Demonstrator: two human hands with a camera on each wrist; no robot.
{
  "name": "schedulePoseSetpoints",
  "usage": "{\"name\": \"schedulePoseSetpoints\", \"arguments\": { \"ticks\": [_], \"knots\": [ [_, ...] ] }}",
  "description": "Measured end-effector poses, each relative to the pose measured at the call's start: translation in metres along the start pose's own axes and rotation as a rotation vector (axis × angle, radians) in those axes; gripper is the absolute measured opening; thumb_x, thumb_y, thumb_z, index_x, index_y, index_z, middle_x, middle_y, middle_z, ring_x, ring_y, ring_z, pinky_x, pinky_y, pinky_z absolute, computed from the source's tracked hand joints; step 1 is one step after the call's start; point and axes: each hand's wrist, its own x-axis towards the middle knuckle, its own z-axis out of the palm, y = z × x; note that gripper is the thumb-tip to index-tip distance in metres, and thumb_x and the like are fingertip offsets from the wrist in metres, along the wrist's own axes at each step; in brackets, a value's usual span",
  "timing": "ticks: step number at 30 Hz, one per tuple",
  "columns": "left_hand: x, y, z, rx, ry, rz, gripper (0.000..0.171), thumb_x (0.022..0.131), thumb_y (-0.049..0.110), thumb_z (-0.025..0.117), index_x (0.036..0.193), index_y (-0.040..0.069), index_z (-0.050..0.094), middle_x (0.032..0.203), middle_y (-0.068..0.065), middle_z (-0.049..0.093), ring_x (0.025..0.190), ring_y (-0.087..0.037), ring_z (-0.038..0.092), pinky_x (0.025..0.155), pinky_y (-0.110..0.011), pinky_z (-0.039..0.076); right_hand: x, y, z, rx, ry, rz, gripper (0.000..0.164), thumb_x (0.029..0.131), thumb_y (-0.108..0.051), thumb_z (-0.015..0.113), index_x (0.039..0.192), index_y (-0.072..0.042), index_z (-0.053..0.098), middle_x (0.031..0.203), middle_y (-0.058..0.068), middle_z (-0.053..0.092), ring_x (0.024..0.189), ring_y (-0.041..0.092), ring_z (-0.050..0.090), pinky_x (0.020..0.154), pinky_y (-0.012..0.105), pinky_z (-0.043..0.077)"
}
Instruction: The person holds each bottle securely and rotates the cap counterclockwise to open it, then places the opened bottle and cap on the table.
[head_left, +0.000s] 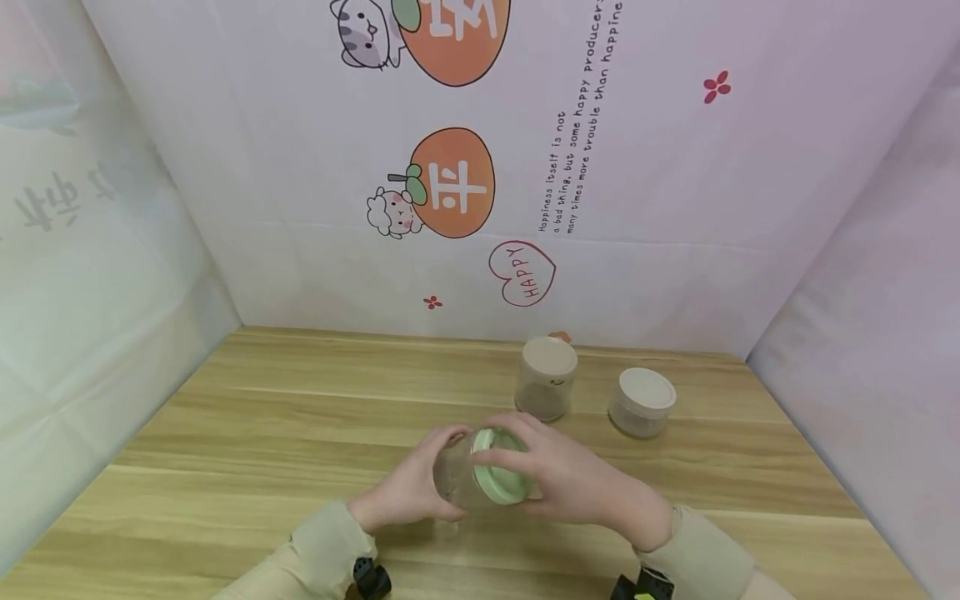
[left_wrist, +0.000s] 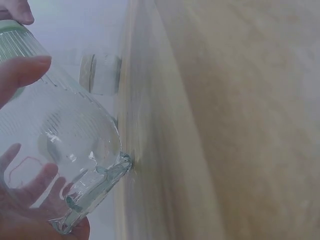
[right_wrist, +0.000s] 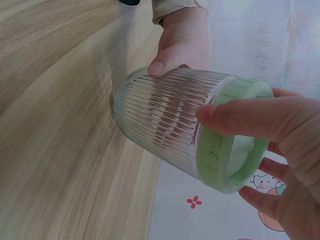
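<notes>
A ribbed clear glass jar (right_wrist: 160, 110) with a pale green screw lid (right_wrist: 225, 135) is tilted between both hands, lid toward the right. My left hand (head_left: 405, 493) holds the glass body near its base, the thumb on one side and fingers around the other. My right hand (head_left: 573, 475) grips the green lid, thumb lying along its side in the right wrist view and fingers round the far rim. In the left wrist view the jar's thick base (left_wrist: 95, 192) is right at the wooden table surface.
Behind the hands on the wooden table (head_left: 300, 417) stand a taller clear jar with a whitish lid (head_left: 547, 379) and, to its right, a shorter one with a white lid (head_left: 642, 402). A printed white cloth (head_left: 637, 292) hangs along the back, with cloth walls at both sides.
</notes>
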Motion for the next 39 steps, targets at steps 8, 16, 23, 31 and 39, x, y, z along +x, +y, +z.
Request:
{"name": "schedulePoseSetpoints", "arguments": {
  "ticks": [8, 16, 23, 31, 39],
  "knots": [
    [-0.001, -0.001, 0.000, 0.000, 0.007, -0.010, 0.095, 0.060, 0.011, 0.086, 0.139, 0.013, 0.035, 0.134, -0.009, 0.043, 0.121, -0.030, 0.043, 0.098, -0.052, 0.040, -0.001, 0.000, -0.002, 0.090, 0.097, 0.178, 0.076, 0.067, -0.041, 0.083, 0.132, -0.019, 0.051, 0.132, 0.013, 0.048, 0.116, 0.028, 0.051, 0.085, 0.043, 0.053],
    [-0.001, -0.001, -0.001, -0.006, 0.000, -0.002, 0.093, 0.062, 0.011, 0.086, 0.139, 0.015, 0.035, 0.134, -0.008, 0.042, 0.122, -0.029, 0.042, 0.098, -0.052, 0.040, 0.002, -0.005, 0.003, 0.226, 0.106, 0.491, 0.064, 0.077, -0.043, 0.073, 0.129, -0.012, 0.054, 0.115, 0.005, 0.058, 0.086, 0.012, 0.059, 0.066, 0.023, 0.052],
    [0.000, -0.002, -0.001, -0.010, -0.003, -0.010, 0.092, 0.062, 0.010, 0.085, 0.139, 0.015, 0.034, 0.134, -0.004, 0.042, 0.121, -0.026, 0.042, 0.098, -0.050, 0.040, 0.006, -0.010, 0.007, 0.272, 0.040, 0.626, 0.067, 0.075, -0.050, 0.072, 0.128, -0.014, 0.054, 0.106, 0.002, 0.057, 0.087, 0.013, 0.055, 0.069, 0.029, 0.048],
    [-0.001, -0.002, 0.000, 0.017, 0.024, 0.001, 0.093, 0.059, 0.009, 0.086, 0.138, 0.014, 0.036, 0.132, -0.004, 0.044, 0.118, -0.024, 0.045, 0.096, -0.046, 0.042, 0.009, -0.013, 0.013, 0.237, 0.077, 0.596, 0.068, 0.068, -0.049, 0.079, 0.124, -0.018, 0.056, 0.107, 0.001, 0.056, 0.090, 0.013, 0.056, 0.073, 0.031, 0.050],
    [-0.001, -0.004, 0.000, 0.021, 0.019, 0.023, 0.093, 0.060, 0.010, 0.086, 0.138, 0.014, 0.036, 0.132, -0.005, 0.045, 0.118, -0.025, 0.044, 0.096, -0.047, 0.042, 0.011, -0.016, 0.012, 0.172, 0.084, 0.487, 0.067, 0.065, -0.040, 0.083, 0.123, -0.019, 0.058, 0.116, 0.003, 0.053, 0.102, 0.018, 0.055, 0.077, 0.035, 0.052]
  ]
}}
